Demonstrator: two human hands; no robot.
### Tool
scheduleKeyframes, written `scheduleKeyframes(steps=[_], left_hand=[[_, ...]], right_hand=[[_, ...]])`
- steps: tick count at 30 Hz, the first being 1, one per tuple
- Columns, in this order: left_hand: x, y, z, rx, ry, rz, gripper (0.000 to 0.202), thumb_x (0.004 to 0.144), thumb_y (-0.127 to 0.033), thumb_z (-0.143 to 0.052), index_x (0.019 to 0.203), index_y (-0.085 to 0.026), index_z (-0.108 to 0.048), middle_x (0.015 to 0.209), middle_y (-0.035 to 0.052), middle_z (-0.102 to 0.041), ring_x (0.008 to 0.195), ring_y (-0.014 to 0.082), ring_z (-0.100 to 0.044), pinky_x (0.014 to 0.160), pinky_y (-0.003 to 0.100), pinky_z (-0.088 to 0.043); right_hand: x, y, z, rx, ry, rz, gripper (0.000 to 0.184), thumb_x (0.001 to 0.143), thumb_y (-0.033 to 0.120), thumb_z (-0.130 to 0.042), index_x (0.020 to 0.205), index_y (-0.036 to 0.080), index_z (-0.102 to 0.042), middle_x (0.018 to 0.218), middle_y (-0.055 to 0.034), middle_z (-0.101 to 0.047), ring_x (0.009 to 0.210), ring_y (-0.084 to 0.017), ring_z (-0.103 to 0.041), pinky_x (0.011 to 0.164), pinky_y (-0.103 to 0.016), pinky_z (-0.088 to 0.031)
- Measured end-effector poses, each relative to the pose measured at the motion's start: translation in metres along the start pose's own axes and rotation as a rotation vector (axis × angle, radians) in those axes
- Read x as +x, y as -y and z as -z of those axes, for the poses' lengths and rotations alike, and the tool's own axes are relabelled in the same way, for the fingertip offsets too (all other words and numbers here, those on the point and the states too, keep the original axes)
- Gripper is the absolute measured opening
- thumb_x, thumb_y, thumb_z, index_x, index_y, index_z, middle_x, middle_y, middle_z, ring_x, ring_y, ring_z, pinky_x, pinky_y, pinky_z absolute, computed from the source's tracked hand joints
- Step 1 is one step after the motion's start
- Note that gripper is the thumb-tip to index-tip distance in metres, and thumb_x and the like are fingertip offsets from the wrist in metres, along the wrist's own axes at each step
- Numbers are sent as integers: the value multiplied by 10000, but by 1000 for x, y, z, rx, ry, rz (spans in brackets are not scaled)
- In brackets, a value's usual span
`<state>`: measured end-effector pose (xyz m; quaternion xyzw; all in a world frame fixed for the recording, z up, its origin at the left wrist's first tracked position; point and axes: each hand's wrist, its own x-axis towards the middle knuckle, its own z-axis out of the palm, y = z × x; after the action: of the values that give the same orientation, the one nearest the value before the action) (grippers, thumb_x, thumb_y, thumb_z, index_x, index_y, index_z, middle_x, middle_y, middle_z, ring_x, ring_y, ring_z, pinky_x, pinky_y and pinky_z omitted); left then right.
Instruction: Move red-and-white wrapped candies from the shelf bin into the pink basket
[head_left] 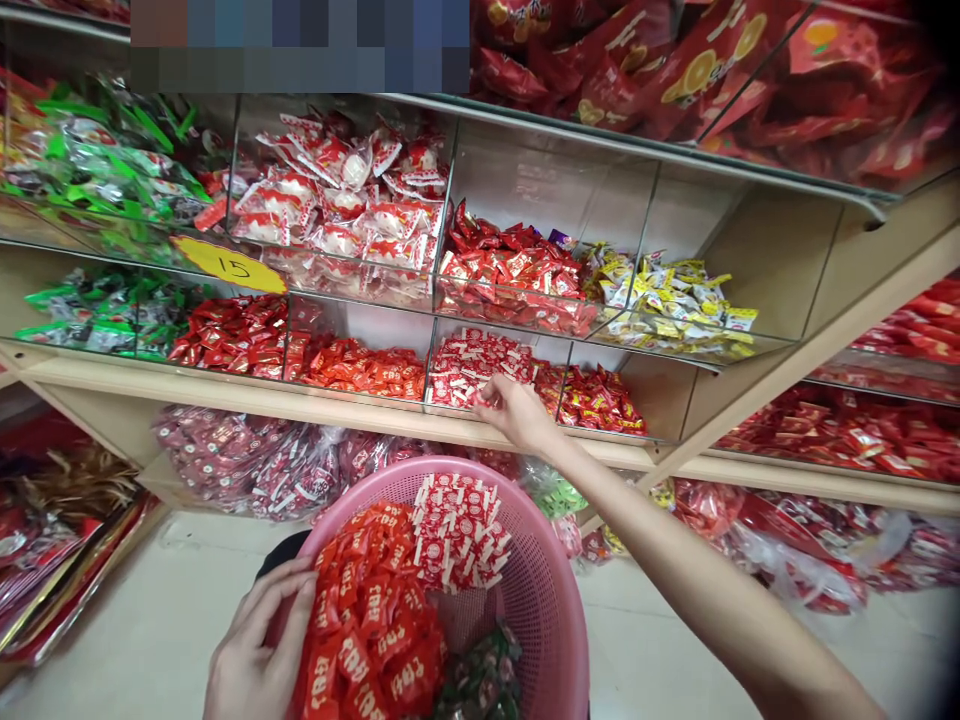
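A pink perforated plastic basket (551,570) stands low in front of me. Orange-red wrapped candies (367,610) fill its left side, red-and-white wrapped candies (459,530) lie at the back, and dark green wrapped ones (484,675) at the bottom right. My left hand (262,635) grips the basket's left rim with bent fingers. Reaching out to the shelf, my right hand (514,410) is at the front edge of a bin of red-and-white candies (480,362). Its fingertips are pinched together; what lies between them is too small to make out.
Clear-fronted shelf bins hold red candies (517,265), yellow-white candies (686,295) and green-wrapped sweets (112,165). A yellow tag (231,264) reads 15. Bagged sweets (225,455) sit beneath the wooden shelf edge (360,412). A slanting wooden divider (810,310) rises at the right.
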<state>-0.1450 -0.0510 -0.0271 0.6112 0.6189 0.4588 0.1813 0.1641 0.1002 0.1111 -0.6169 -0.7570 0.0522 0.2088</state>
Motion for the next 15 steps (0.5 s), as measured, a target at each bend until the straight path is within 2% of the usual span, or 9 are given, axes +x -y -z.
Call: scheduleKeyframes(steps=[4,7,11,15], left_hand=[[1,-1,-1,-5,22,6,232,766,-408,-517,874,-230,-620,1068,45,-614,995,215,-581,951,371,-407],[0,2,-1,1,28,9,234,765,-408,-516,878,-228,-615,1079,48,-610,1001,216,-576,958,373,-401],[-2,8,-1,12,25,16,233,758,-405,-521,883,-233,-616,1092,45,-602,1004,216,-574,954,369,-405],[-1,10,-2,21,27,1,226,752,-404,-521,871,-242,-625,1079,43,-607,1003,219,-577,948,369,-409]], right_hand=[[-51,19,-17,59,137,216,145,822,309,-531,890,181,-520,829,-23,-601,749,-135,-524,633,-223,-365],[-79,24,-38,-24,232,275,120,819,269,-547,889,175,-521,891,-56,-606,833,-169,-530,698,-264,-387],[-100,30,-58,-105,343,315,78,819,230,-546,871,174,-531,897,-53,-610,851,-174,-542,742,-275,-406],[-108,39,-75,-175,336,388,81,826,231,-535,885,175,-540,897,-45,-613,862,-178,-540,761,-279,-423]])
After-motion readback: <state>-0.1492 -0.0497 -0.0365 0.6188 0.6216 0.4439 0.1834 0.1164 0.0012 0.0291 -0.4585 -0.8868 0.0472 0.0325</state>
